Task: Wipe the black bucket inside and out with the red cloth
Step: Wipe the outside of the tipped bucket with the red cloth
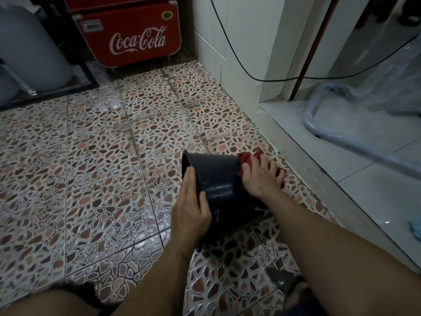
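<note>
The black bucket (218, 179) is tipped on its side on the pebble-pattern floor tiles, low and right of centre. My left hand (191, 204) grips its near left side, thumb over the outer wall. My right hand (262, 176) presses the crumpled red cloth (245, 159) against the bucket's far right outer side, fingers spread over the cloth. Only the cloth's edges show around my fingers. The inside of the bucket is not visible from here.
A red Coca-Cola cooler (132, 35) stands at the back, with a white drum (29, 49) to its left. On the right a raised white tiled step (341, 169) carries a plastic-wrapped tube (323, 131). A black cable (246, 71) hangs by the wall. My sandalled foot (296, 293) is at the bottom right.
</note>
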Demonstrator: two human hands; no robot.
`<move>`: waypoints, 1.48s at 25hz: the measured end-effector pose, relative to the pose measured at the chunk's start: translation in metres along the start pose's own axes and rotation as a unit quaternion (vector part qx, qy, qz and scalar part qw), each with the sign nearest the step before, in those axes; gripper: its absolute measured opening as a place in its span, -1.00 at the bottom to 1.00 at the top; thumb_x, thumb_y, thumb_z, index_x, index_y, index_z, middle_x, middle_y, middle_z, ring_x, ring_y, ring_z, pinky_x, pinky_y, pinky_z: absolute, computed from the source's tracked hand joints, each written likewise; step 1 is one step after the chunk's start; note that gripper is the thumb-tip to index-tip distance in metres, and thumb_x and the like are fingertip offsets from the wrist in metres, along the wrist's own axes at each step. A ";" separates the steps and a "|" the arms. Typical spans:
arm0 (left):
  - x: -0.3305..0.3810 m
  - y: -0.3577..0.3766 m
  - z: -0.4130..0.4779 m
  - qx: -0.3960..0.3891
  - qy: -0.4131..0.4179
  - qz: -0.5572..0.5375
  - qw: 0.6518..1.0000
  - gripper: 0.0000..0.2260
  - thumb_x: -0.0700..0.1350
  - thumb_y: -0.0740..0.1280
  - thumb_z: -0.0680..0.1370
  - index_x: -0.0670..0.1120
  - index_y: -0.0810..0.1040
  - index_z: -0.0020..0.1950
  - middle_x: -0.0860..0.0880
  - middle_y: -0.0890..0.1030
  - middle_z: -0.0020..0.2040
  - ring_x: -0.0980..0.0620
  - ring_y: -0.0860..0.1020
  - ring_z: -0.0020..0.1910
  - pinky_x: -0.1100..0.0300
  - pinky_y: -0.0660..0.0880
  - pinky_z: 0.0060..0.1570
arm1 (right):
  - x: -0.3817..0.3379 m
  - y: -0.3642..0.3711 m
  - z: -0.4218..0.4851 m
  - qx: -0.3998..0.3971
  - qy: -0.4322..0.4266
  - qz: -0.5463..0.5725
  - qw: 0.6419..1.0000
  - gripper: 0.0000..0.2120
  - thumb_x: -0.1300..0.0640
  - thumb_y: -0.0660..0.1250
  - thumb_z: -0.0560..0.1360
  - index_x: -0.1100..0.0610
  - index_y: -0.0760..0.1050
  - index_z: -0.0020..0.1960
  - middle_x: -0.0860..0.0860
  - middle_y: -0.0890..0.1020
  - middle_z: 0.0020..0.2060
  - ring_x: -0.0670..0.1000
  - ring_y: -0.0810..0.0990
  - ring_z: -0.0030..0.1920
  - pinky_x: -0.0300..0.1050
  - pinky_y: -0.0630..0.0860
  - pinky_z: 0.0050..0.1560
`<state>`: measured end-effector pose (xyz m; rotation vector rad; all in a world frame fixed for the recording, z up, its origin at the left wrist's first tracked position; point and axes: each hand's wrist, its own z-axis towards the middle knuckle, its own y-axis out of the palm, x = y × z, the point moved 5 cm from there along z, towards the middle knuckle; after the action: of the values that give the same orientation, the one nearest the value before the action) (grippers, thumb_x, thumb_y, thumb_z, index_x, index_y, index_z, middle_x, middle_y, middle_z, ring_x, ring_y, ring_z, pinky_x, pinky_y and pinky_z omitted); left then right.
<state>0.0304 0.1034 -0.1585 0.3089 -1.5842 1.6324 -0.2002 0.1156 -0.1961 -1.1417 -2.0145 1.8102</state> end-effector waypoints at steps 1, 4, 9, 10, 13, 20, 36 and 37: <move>0.002 -0.001 0.003 -0.001 -0.007 -0.005 1.000 -0.43 -0.08 0.16 0.63 0.05 0.03 0.62 0.07 0.17 0.59 0.22 0.20 0.46 0.56 0.02 0.23 | -0.001 -0.001 -0.002 -0.006 -0.005 -0.004 1.000 -0.39 -0.20 -0.16 0.60 -0.01 0.13 0.58 0.07 0.11 0.61 0.17 0.00 0.58 0.34 -0.09 0.51; 0.009 -0.004 0.026 -0.016 -0.074 -0.025 0.997 -0.47 -0.08 0.15 0.63 0.03 0.10 0.60 -0.03 0.37 0.49 -0.03 0.42 0.35 0.24 0.30 0.28 | -0.008 -0.003 -0.017 -0.014 -0.074 0.017 0.997 -0.45 -0.11 -0.07 0.67 0.03 0.09 0.62 0.06 0.08 0.64 0.11 -0.01 0.61 0.19 -0.06 0.57; -0.008 -0.003 0.060 -0.079 -0.223 -0.132 0.963 -0.63 -0.12 0.18 0.62 -0.06 0.43 0.44 -0.12 0.54 0.31 -0.05 0.57 0.07 0.14 0.52 -0.03 | -0.041 -0.003 -0.063 -0.044 -0.205 0.123 0.970 -0.50 0.04 0.14 0.65 -0.02 0.22 0.59 -0.02 0.21 0.60 0.04 0.09 0.59 0.02 -0.04 0.54; -0.015 -0.002 0.060 -0.081 -0.258 -0.168 0.948 -0.60 -0.09 0.19 0.63 -0.08 0.38 0.48 -0.11 0.52 0.33 -0.09 0.56 0.13 0.10 0.52 0.04 | -0.045 0.002 -0.076 -0.049 -0.222 0.133 0.965 -0.48 0.01 0.13 0.63 -0.04 0.22 0.59 -0.03 0.23 0.60 0.04 0.10 0.59 0.05 -0.03 0.55; -0.022 -0.004 0.053 -0.046 -0.286 -0.177 0.941 -0.56 -0.05 0.24 0.61 -0.11 0.39 0.48 -0.13 0.53 0.35 -0.11 0.53 0.23 0.01 0.45 0.25 | -0.043 0.018 -0.097 -0.045 -0.228 0.118 0.965 -0.41 -0.10 0.03 0.58 -0.09 0.17 0.60 -0.06 0.21 0.60 0.05 0.07 0.60 0.12 -0.02 0.57; -0.005 -0.023 0.003 -0.030 -0.057 -0.059 0.996 -0.56 -0.14 0.19 0.57 -0.02 0.42 0.47 0.00 0.50 0.39 0.00 0.44 0.36 0.12 0.32 0.37 | -0.006 0.020 -0.055 -0.078 -0.086 0.040 0.992 -0.55 -0.08 -0.03 0.65 -0.21 0.24 0.53 -0.04 0.33 0.54 0.08 0.27 0.49 0.20 0.06 0.50; -0.022 -0.018 0.036 0.031 -0.202 -0.183 0.962 -0.71 -0.10 0.32 0.54 -0.04 0.65 0.24 0.02 0.65 0.20 0.11 0.56 0.17 0.34 0.35 0.16 | -0.029 0.015 -0.074 -0.079 -0.099 0.005 0.992 -0.38 -0.05 -0.11 0.53 -0.05 0.07 0.59 -0.06 0.17 0.59 0.09 0.00 0.59 0.37 -0.19 0.50; -0.023 -0.017 0.035 0.034 -0.203 -0.189 0.960 -0.71 -0.10 0.32 0.54 -0.04 0.65 0.24 0.03 0.65 0.20 0.12 0.56 0.17 0.34 0.36 0.17 | -0.034 0.016 -0.066 -0.088 -0.087 0.014 0.992 -0.40 -0.03 -0.10 0.56 -0.05 0.07 0.60 -0.05 0.17 0.60 0.10 -0.02 0.60 0.41 -0.21 0.49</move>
<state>0.0440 0.0602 -0.1556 0.9749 -1.6357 1.3796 -0.1297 0.1428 -0.1844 -1.0972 -2.3078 1.8323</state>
